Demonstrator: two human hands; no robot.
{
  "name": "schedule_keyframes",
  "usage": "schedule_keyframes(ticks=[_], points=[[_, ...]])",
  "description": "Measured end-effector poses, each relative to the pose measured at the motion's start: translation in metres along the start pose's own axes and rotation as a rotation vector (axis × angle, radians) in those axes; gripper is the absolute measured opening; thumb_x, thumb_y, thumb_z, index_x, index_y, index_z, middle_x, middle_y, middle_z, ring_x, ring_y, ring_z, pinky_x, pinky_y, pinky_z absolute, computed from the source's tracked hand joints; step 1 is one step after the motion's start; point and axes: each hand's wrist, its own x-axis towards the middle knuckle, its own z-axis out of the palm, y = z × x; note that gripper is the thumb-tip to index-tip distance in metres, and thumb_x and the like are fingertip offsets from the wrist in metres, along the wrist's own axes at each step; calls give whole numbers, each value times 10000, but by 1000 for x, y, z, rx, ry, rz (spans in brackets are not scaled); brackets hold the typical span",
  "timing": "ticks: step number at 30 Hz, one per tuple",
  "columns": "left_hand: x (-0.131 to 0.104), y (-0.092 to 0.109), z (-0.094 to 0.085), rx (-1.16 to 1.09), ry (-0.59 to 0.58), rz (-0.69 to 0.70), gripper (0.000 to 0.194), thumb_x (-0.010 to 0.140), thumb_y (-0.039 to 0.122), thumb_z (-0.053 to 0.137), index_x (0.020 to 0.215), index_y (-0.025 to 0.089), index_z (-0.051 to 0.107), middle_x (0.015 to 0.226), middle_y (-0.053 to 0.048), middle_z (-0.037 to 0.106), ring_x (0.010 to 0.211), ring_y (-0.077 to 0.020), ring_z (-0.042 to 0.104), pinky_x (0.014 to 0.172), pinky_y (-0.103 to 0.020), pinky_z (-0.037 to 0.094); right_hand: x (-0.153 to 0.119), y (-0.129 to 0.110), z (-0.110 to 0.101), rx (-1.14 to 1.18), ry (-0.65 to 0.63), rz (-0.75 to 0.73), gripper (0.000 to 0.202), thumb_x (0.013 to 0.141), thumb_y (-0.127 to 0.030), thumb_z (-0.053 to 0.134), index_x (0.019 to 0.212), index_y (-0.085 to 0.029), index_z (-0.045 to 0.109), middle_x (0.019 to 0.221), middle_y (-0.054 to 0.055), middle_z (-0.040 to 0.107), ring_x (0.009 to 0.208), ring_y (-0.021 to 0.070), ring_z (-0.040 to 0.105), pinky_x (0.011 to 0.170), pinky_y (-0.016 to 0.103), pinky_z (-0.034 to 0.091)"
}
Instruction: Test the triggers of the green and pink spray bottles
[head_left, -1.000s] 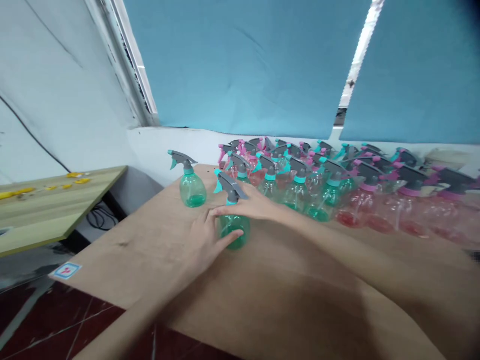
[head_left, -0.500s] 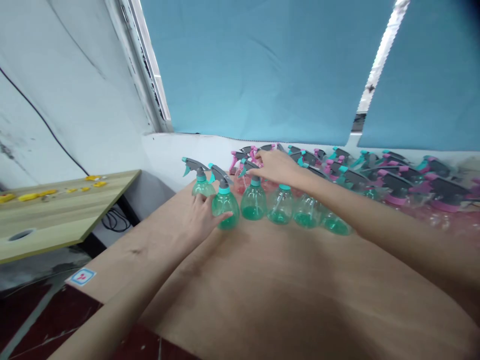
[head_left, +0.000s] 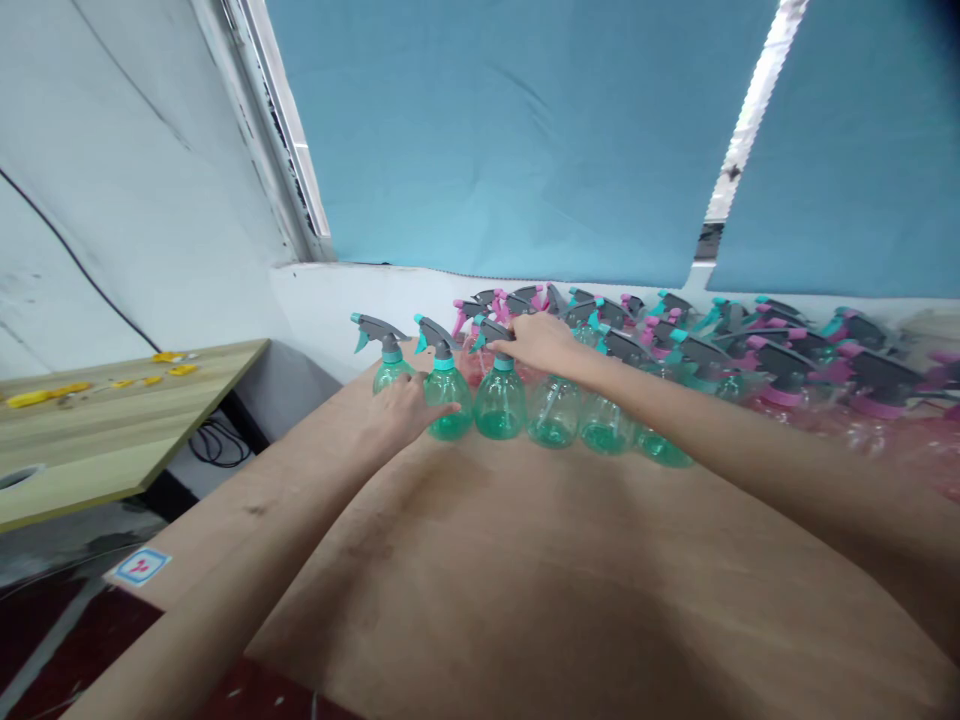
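My left hand (head_left: 405, 408) is closed round the lower left side of a green spray bottle (head_left: 454, 402), its thumb across the front. That bottle stands upright, with a grey and turquoise trigger head. To its left, another green spray bottle (head_left: 390, 374) is partly behind my fingers. My right hand (head_left: 538, 343) grips the grey head of a third green spray bottle (head_left: 500, 408), fingertips at the back of the trigger. Green liquid lies low inside this one. More green bottles (head_left: 552, 415) continue the front row rightward, some covered by my right forearm.
Behind and to the right crowd several pink-trimmed spray bottles (head_left: 780, 372) and more turquoise-trimmed ones. A brown wooden table (head_left: 525, 570) carries them, with a paper label (head_left: 141, 566) at its left corner. On the left, a side desk (head_left: 90, 430) holds yellow pieces (head_left: 49, 395).
My right hand has come down from near the pink bottles onto the third green bottle's head. The bottle at my left hand has straightened from a tilt. The view has shifted slightly.
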Motion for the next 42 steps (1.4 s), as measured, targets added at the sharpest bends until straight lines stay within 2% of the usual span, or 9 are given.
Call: schedule_keyframes(ticks=[4, 9, 19, 25, 29, 32, 36, 38, 42], points=[[6, 0, 2, 1, -23, -6, 723, 672, 698, 509, 1130, 139, 500, 997, -155, 601, 924, -339, 571, 730, -377, 427, -3, -1, 6, 19, 22, -4, 436, 816, -439, 428, 950, -79, 632, 853, 207, 621, 843, 301, 585, 607, 351, 393], [7, -5, 8, -21, -34, -27, 725, 672, 695, 508, 1147, 147, 489, 921, -132, 630, 838, -328, 608, 641, -343, 437, -7, 0, 7, 62, 32, -10, 434, 828, -439, 408, 960, -90, 629, 883, 217, 615, 888, 327, 568, 630, 374, 390], [10, -8, 15, -85, -32, -79, 723, 676, 667, 538, 1188, 164, 452, 731, -62, 618, 739, -297, 621, 598, -318, 428, -35, -4, 2, 152, 48, -113, 424, 839, -500, 361, 927, -168, 608, 820, 109, 634, 764, 226, 573, 579, 310, 357], [-12, 6, 0, -152, 20, -102, 770, 740, 604, 526, 1291, 122, 288, 688, -20, 566, 700, -243, 602, 578, -285, 426, -73, 1, -5, 226, 100, -189, 436, 836, -554, 332, 944, -202, 566, 701, 50, 613, 627, 179, 548, 497, 269, 287], [-45, 33, -13, -364, 104, -7, 607, 817, 570, 425, 1250, 148, 365, 619, 28, 493, 593, -197, 567, 541, -279, 425, -103, 12, -14, 228, 135, -210, 425, 846, -545, 324, 898, -191, 554, 697, 38, 607, 623, 164, 546, 493, 263, 262], [-71, 65, -12, -491, 11, 181, 540, 814, 539, 450, 1244, 220, 381, 803, -12, 556, 738, -210, 588, 605, -307, 466, -128, 26, -24, 223, 158, -213, 405, 850, -533, 332, 847, -185, 539, 714, 26, 598, 630, 144, 531, 503, 258, 258], [-102, 123, -4, -647, -106, 399, 816, 736, 488, 598, 1369, 277, 128, 1259, -103, 438, 1097, -285, 480, 824, -421, 453, -162, 54, -38, 250, 173, -203, 393, 844, -539, 342, 753, -187, 491, 687, 0, 548, 589, 108, 460, 515, 247, 259], [-115, 155, -3, -637, -170, 405, 815, 738, 490, 605, 1369, 297, 126, 1343, -100, 360, 1176, -315, 411, 904, -476, 396, -180, 70, -44, 295, 173, -203, 387, 841, -538, 354, 705, -190, 454, 657, -20, 508, 563, 91, 409, 516, 239, 260], [-135, 211, -2, -696, -188, 399, 828, 726, 519, 613, 1361, 281, 139, 1366, -95, 329, 1243, -323, 319, 970, -495, 330, -216, 106, -54, 417, 183, -191, 388, 820, -541, 407, 648, -194, 388, 615, -47, 427, 541, 78, 360, 495, 227, 250]])
